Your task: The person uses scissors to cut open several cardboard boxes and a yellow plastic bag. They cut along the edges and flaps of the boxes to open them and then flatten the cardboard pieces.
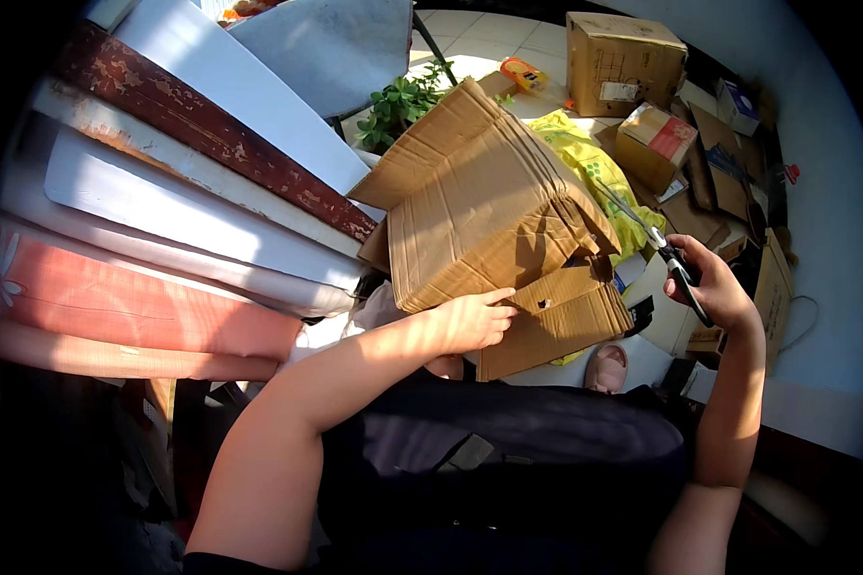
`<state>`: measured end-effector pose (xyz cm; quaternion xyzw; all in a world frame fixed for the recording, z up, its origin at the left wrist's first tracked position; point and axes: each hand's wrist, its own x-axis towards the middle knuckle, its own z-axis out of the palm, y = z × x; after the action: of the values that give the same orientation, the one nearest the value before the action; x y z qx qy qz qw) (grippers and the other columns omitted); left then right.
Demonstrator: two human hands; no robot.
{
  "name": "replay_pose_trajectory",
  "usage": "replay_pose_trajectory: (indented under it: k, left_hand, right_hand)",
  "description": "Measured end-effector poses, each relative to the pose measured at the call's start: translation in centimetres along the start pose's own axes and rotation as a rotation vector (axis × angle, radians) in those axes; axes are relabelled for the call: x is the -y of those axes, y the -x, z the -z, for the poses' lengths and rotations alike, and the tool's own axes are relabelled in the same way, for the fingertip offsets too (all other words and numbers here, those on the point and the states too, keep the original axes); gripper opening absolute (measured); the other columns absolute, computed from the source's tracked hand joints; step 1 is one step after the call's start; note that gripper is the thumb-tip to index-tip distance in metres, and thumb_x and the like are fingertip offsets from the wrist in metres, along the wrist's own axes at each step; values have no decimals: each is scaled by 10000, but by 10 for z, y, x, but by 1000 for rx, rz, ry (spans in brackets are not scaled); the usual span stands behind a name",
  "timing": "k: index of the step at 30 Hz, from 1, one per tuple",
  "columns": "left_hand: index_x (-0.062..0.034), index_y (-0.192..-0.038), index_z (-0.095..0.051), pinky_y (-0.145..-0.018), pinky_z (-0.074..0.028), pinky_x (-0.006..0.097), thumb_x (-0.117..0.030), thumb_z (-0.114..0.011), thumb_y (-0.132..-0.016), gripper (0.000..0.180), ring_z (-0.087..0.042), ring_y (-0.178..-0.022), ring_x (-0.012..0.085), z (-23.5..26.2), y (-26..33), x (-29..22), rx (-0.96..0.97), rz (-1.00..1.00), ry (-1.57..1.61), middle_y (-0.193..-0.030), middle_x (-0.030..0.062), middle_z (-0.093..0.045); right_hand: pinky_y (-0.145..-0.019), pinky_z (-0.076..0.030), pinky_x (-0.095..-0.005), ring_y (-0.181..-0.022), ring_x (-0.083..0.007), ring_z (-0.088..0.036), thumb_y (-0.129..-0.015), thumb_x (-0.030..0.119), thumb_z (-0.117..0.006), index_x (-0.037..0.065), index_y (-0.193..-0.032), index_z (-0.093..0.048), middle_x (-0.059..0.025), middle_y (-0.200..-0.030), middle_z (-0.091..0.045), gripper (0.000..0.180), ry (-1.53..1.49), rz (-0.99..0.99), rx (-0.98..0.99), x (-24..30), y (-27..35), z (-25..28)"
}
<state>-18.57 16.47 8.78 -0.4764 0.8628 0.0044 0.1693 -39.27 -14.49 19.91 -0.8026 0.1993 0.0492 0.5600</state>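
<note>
A large brown cardboard box (470,206) lies tilted in front of me, its flaps loose and its edges creased. My left hand (475,321) grips its near edge, thumb on top and fingers curled beside a lower flap (566,321). That flap has a small torn hole. Off to the right, my right hand (714,283) holds scissors (676,264) by their black handles. The scissor blades point away and to the left, over a yellow plastic bag (585,153), apart from the box.
Beyond the box is a green leafy plant (398,105). Farther right stand a closed carton (623,62), a smaller box (654,144) and flattened cardboard along a pale wall (825,192). Boards and a pink fabric-covered panel (144,297) fill the left. A pink shoe (606,369) shows below.
</note>
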Motion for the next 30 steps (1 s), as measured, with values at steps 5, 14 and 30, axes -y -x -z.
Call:
replay_pose_trajectory:
  k: [5,14,30]
  left_hand:
    - [-140,-1153,-621,-1174,2,486,-243,-516,-799,384,-248,-1357,161,13,-3,3,391,-16,-422,-1229,-33,-525]
    - [-233,-865,-709,-1132,125,575,-256,-599,-728,178,-388,-1207,152,56,14,77,405,0,-422,-939,-135,-606]
    - [-237,-919,-690,-1061,-273,623,-223,-548,-801,185,-419,-1176,124,103,-38,90,255,268,-206,-940,-162,-596]
  right_hand:
    - [-783,-481,-322,-853,-205,-617,-674,256,-819,64,-1187,-550,-91,-928,-648,610,372,-102,189,62,41,-29]
    - [-866,-443,-382,-967,-313,-593,-667,436,-784,73,-1141,-556,-139,-934,-651,639,701,133,136,33,20,-120]
    - [-828,-445,-374,-960,-269,-579,-671,437,-744,74,-1046,-575,-112,-920,-613,548,880,301,-162,18,21,-156]
